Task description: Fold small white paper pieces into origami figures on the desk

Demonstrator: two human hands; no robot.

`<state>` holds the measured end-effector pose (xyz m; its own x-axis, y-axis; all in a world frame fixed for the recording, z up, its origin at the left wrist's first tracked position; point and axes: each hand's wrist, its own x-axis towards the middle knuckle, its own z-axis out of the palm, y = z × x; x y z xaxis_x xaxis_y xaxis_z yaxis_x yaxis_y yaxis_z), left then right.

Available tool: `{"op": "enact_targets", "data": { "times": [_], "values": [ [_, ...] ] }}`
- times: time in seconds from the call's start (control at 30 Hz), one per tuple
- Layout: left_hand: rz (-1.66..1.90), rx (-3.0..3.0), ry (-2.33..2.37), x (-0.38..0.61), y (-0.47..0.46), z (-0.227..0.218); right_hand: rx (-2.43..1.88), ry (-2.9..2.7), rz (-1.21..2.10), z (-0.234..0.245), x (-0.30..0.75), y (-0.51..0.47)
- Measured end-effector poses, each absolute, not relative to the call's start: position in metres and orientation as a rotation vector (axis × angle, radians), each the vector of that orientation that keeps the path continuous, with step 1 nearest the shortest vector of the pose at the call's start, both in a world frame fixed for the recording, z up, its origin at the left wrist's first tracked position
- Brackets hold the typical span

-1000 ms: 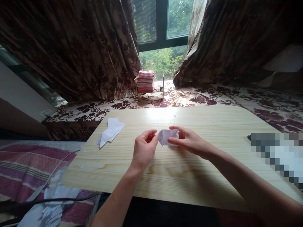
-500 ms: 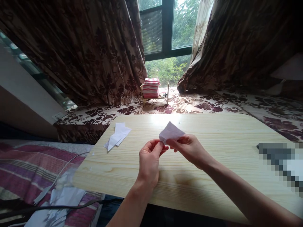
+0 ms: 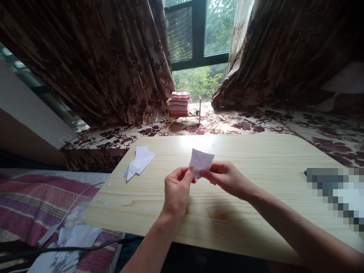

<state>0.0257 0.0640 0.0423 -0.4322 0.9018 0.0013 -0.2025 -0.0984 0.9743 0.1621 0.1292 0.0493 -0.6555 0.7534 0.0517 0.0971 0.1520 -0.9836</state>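
Note:
A small folded piece of white paper (image 3: 201,159) is held up above the middle of the wooden table (image 3: 136,206). My left hand (image 3: 178,189) pinches its lower left edge between thumb and fingers. At the lower right edge, my right hand (image 3: 227,177) grips the same paper, thumb in front and fingers partly hidden behind. A short pointed bit of the paper shows between the two thumbs. Several white paper pieces (image 3: 139,161) overlap on the left part of the table.
Loose papers (image 3: 81,235) and a black cable (image 3: 96,248) lie on the striped bedspread (image 3: 31,204) at left. Striped folded cloths (image 3: 179,104) sit on a small wooden stand (image 3: 200,110) by the window. A blurred-out dark object (image 3: 327,182) is at the table's right.
The paper has been turned between my hands, from a corner pointing up to a flatter top edge. My right hand's fingers have shifted along it. The view has moved slightly.

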Motion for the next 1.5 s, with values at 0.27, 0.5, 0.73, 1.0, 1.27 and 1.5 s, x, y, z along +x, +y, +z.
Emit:
{"op": "enact_targets", "data": {
  "times": [0.27,0.5,0.73,1.0,1.27,1.5],
  "values": [
    [1.428,1.043,1.425,0.018,0.054,0.042,-0.756,-2.032,1.642,0.048,0.179,0.131],
    [1.278,1.162,1.453,0.013,0.057,0.047,-0.881,-2.031,1.653,0.047,0.184,0.133],
    [1.362,1.158,1.514,0.013,0.06,0.043,-0.803,-2.015,1.573,0.045,0.182,0.132],
    [1.234,1.216,1.517,0.015,0.061,0.046,-0.785,-2.143,1.614,0.049,0.182,0.137],
    [0.922,1.463,1.776,0.007,0.06,0.047,-0.884,-2.161,1.437,0.037,0.178,0.146],
    [0.946,1.627,1.666,0.005,0.088,0.033,-0.952,-2.365,0.827,0.024,0.181,0.145]
  ]
}}
